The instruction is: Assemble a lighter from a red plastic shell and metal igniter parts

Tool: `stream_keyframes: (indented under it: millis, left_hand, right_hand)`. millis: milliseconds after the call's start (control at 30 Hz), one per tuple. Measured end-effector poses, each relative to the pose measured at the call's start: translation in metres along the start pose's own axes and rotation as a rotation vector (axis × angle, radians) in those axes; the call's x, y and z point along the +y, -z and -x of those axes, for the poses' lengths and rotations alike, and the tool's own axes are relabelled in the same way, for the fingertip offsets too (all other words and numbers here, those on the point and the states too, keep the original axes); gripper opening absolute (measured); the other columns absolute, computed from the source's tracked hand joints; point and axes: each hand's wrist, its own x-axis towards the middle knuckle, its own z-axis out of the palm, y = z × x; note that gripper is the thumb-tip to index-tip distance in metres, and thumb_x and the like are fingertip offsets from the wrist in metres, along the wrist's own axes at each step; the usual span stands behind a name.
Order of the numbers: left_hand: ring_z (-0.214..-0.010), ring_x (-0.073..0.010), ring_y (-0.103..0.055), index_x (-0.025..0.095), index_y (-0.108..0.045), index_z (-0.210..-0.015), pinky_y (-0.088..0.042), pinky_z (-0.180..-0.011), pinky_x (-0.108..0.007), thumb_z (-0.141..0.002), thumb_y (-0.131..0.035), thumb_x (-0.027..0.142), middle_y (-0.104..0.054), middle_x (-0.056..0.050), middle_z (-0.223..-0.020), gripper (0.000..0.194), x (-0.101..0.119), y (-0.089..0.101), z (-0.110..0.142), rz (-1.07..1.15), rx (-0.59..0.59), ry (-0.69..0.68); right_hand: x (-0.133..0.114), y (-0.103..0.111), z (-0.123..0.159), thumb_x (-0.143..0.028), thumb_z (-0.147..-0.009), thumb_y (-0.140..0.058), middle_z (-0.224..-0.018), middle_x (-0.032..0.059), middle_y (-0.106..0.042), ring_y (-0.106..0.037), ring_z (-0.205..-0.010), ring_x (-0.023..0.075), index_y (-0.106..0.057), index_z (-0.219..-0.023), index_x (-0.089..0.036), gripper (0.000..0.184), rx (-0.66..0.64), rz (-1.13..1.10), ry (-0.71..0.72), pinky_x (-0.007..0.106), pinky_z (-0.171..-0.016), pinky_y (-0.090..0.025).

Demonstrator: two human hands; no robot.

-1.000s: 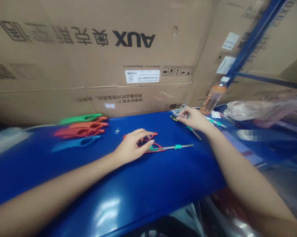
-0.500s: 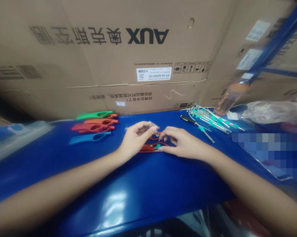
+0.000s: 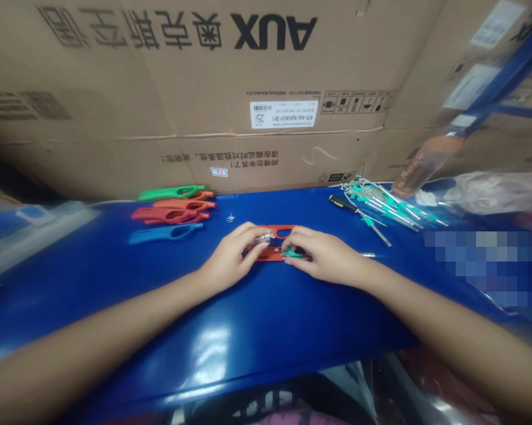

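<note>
My left hand [image 3: 234,257] is closed, pinching a small clear piece with a metal end [image 3: 264,237] between thumb and fingers. In front of it, two orange-red handle shell halves [image 3: 272,255] lie on the blue table, partly hidden by both hands. My right hand [image 3: 321,254] bends over the nearer half, thumb and fingers closed on a green plastic part [image 3: 292,254] there. A thin metal rod end [image 3: 369,255] shows to the right from behind this hand. The far half, with an oval opening, lies just beyond my fingertips.
Green, orange, red and blue handles [image 3: 172,215] are piled at the left. Tiny screws [image 3: 231,218] lie beyond my left hand. At the right are a black-yellow screwdriver [image 3: 343,203], several metal rods with green parts [image 3: 385,203] and an orange bottle [image 3: 425,165]. Cardboard boxes [image 3: 159,118] stand behind.
My left hand has lowered the clear piece toward the shell halves and tilted it flatter. My right hand's fingers have come down onto the green part. The view has shifted slightly.
</note>
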Motion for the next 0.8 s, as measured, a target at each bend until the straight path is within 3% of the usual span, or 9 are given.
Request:
stream_keyframes:
  millis: [167, 333, 500, 667, 800]
  left_hand:
    - [-0.106, -0.0199, -0.067, 0.019, -0.061, -0.125, -0.055, -0.094, -0.035, -0.098, -0.055, 0.025, -0.07, -0.009, -0.115, 0.028, -0.003, -0.004, 0.003, 0.004, -0.036, -0.03]
    - [-0.098, -0.0175, -0.07, 0.019, -0.06, -0.127, -0.057, -0.09, -0.032, -0.098, -0.056, 0.028, -0.072, -0.007, -0.114, 0.03, -0.004, -0.003, 0.004, 0.034, -0.077, -0.019]
    - [-0.099, -0.0178, -0.069, 0.019, -0.066, -0.117, -0.055, -0.089, -0.031, -0.101, -0.05, 0.027, -0.074, -0.007, -0.108, 0.024, -0.002, -0.002, 0.0, -0.002, -0.087, -0.097]
    - [-0.097, -0.0186, -0.068, 0.017, -0.069, -0.105, -0.052, -0.091, -0.033, -0.104, -0.04, 0.027, -0.074, -0.007, -0.101, 0.031, 0.002, 0.001, -0.002, 0.025, -0.124, -0.026]
    - [-0.098, -0.0192, -0.068, 0.02, -0.068, -0.112, -0.05, -0.093, -0.034, -0.103, -0.043, 0.029, -0.075, -0.006, -0.105, 0.028, 0.002, 0.002, -0.004, 0.053, -0.165, 0.031]
  right_hand:
    - [-0.001, 0.0, -0.003, -0.015, -0.087, -0.062, -0.091, 0.0026, -0.064, -0.056, -0.068, 0.0107, -0.066, -0.086, -0.018, 0.005, 0.073, -0.087, -0.038, 0.024, -0.065, -0.042]
    - [0.002, -0.001, -0.004, -0.029, -0.089, -0.062, -0.051, -0.0065, -0.054, -0.049, -0.042, 0.0085, -0.063, -0.089, -0.018, 0.012, -0.011, -0.457, -0.266, 0.022, -0.047, -0.041]
    - [0.011, -0.009, -0.008, -0.043, -0.084, -0.069, -0.051, -0.0051, -0.058, -0.053, -0.039, 0.0097, -0.063, -0.093, -0.017, 0.029, -0.058, -0.754, -0.317, 0.022, -0.04, -0.047]
    - [0.015, -0.011, -0.01, -0.046, -0.083, -0.07, -0.054, -0.0037, -0.059, -0.055, -0.04, 0.009, -0.067, -0.094, -0.014, 0.034, -0.07, -0.787, -0.276, 0.021, -0.041, -0.049]
    - [0.017, -0.011, -0.01, -0.047, -0.085, -0.07, -0.056, -0.0028, -0.06, -0.056, -0.041, 0.009, -0.067, -0.096, -0.013, 0.036, -0.094, -0.768, -0.272, 0.021, -0.041, -0.049]
